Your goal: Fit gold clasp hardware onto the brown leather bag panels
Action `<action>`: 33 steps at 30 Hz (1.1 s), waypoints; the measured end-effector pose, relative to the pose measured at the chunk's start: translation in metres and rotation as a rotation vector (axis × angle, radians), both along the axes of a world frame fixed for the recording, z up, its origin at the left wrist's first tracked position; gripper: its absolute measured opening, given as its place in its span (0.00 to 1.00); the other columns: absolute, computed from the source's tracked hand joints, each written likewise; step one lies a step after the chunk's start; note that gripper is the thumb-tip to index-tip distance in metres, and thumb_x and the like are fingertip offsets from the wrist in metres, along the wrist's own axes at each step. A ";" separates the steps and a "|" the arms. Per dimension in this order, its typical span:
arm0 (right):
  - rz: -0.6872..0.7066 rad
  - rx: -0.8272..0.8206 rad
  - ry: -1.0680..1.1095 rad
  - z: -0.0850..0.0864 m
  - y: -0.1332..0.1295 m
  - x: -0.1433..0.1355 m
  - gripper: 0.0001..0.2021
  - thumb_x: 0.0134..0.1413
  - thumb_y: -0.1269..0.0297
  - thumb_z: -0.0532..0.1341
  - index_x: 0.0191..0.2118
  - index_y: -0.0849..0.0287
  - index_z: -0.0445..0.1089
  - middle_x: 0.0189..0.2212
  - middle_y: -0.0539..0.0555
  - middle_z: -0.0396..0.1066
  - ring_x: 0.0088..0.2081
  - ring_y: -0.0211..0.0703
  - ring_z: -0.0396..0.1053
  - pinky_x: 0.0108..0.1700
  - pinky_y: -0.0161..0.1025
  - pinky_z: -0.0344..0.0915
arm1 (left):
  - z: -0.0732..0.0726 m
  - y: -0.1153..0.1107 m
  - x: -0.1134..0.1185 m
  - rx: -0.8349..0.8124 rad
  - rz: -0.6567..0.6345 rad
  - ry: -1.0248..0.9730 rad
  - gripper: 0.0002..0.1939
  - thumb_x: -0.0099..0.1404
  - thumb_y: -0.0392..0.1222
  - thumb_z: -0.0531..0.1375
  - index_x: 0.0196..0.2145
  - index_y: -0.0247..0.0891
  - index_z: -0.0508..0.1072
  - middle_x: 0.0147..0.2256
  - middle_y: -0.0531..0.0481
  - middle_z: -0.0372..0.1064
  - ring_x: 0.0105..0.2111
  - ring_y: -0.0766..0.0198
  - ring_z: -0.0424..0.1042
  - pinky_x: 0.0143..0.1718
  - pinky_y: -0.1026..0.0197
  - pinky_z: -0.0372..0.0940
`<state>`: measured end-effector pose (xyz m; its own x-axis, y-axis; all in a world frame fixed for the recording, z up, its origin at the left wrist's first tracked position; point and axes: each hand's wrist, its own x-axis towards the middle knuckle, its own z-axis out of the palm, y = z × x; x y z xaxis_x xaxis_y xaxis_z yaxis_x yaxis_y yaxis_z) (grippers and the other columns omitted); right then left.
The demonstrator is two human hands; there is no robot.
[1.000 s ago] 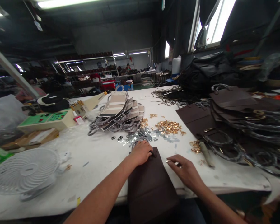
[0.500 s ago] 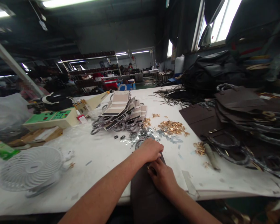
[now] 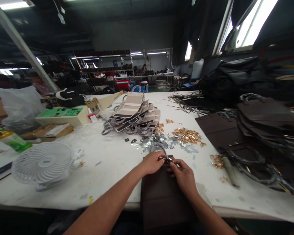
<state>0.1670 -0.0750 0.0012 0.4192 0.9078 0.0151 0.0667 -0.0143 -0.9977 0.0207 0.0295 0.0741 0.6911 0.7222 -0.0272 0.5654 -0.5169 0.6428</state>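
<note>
A dark brown leather-like bag panel [image 3: 163, 199] hangs over the front edge of the table, its far end lying on top. A handle wrapped in clear plastic [image 3: 159, 147] curves up from that end. There, my left hand [image 3: 153, 162] comes in from the left with fingers closed around a small shiny metal fitting [image 3: 168, 160]. My right hand [image 3: 184, 177] pinches at the same fitting from the right, thumb and fingertips close together. Fingers partly hide the fitting's shape. Just beyond lie silvery metal plates [image 3: 161, 141] and a heap of gold-coloured fittings [image 3: 188, 135].
Beige panels with wrapped handles [image 3: 131, 107] are piled behind. Brown bag panels [image 3: 262, 112] are stacked at right, near a grey-green roll [image 3: 230, 171]. A white fan [image 3: 42, 161] and a green-topped machine [image 3: 63, 114] stand at left. People are in the background.
My hands have drawn apart from their overlapped position; the left one has moved back and left, the right one further right, exposing the shiny fitting. The camera view has shifted left.
</note>
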 end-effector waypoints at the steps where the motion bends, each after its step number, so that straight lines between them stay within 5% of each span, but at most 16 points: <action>1: -0.006 0.040 -0.067 0.000 -0.001 -0.001 0.17 0.58 0.46 0.62 0.40 0.56 0.73 0.34 0.55 0.78 0.35 0.51 0.78 0.35 0.42 0.73 | -0.003 -0.002 -0.002 0.000 0.014 -0.003 0.14 0.62 0.39 0.58 0.45 0.42 0.78 0.45 0.47 0.78 0.46 0.54 0.75 0.50 0.54 0.67; 5: -0.032 0.262 -0.411 0.001 -0.009 -0.007 0.10 0.61 0.54 0.62 0.34 0.55 0.72 0.37 0.56 0.76 0.42 0.50 0.75 0.48 0.45 0.70 | -0.005 -0.002 0.004 -0.053 0.067 -0.034 0.27 0.60 0.38 0.60 0.57 0.39 0.71 0.47 0.43 0.78 0.46 0.51 0.76 0.51 0.51 0.67; 8: 0.072 0.305 -0.483 0.000 -0.014 -0.012 0.08 0.63 0.58 0.60 0.36 0.54 0.72 0.39 0.55 0.76 0.43 0.49 0.75 0.50 0.44 0.70 | 0.002 0.005 0.015 -0.174 0.027 -0.062 0.30 0.66 0.44 0.56 0.64 0.33 0.62 0.41 0.45 0.81 0.41 0.56 0.79 0.44 0.56 0.71; 12: 0.086 0.287 -0.482 -0.004 -0.011 -0.014 0.08 0.63 0.59 0.59 0.36 0.54 0.72 0.52 0.57 0.75 0.57 0.52 0.71 0.59 0.47 0.66 | 0.010 0.009 0.023 -0.215 -0.050 -0.098 0.23 0.74 0.50 0.47 0.58 0.37 0.70 0.43 0.48 0.81 0.44 0.59 0.79 0.46 0.59 0.70; 17: -0.021 0.179 -0.383 -0.007 -0.006 -0.007 0.09 0.62 0.55 0.60 0.37 0.54 0.72 0.63 0.60 0.67 0.64 0.56 0.64 0.66 0.55 0.57 | 0.003 -0.001 0.015 -0.030 0.031 -0.052 0.21 0.74 0.52 0.45 0.52 0.41 0.71 0.49 0.47 0.77 0.48 0.57 0.75 0.49 0.56 0.68; 20: -0.081 0.091 -0.235 -0.002 -0.006 0.006 0.12 0.62 0.51 0.60 0.35 0.55 0.71 0.61 0.61 0.69 0.62 0.57 0.67 0.65 0.56 0.59 | -0.007 -0.010 0.009 0.096 0.037 0.064 0.14 0.64 0.50 0.59 0.42 0.40 0.74 0.42 0.45 0.77 0.43 0.51 0.75 0.46 0.53 0.68; 23: -0.103 0.024 -0.148 0.006 -0.005 0.024 0.15 0.59 0.48 0.61 0.34 0.55 0.71 0.55 0.62 0.75 0.57 0.59 0.71 0.60 0.54 0.64 | -0.015 -0.015 0.010 0.206 0.001 0.162 0.18 0.54 0.48 0.67 0.41 0.40 0.74 0.42 0.42 0.76 0.48 0.44 0.72 0.49 0.49 0.66; 28: 0.068 -0.049 -0.130 0.011 -0.001 0.052 0.16 0.55 0.48 0.63 0.35 0.57 0.71 0.37 0.57 0.81 0.38 0.53 0.79 0.43 0.46 0.72 | -0.017 -0.008 0.027 0.314 -0.015 0.278 0.28 0.49 0.56 0.72 0.42 0.37 0.75 0.46 0.38 0.73 0.51 0.38 0.69 0.53 0.43 0.63; 33: 0.184 -0.099 -0.331 0.022 0.000 0.064 0.10 0.56 0.54 0.61 0.35 0.55 0.72 0.29 0.51 0.79 0.32 0.48 0.79 0.36 0.40 0.70 | -0.010 -0.006 0.033 0.376 -0.041 0.315 0.26 0.49 0.57 0.72 0.41 0.37 0.76 0.45 0.38 0.73 0.50 0.39 0.69 0.53 0.43 0.63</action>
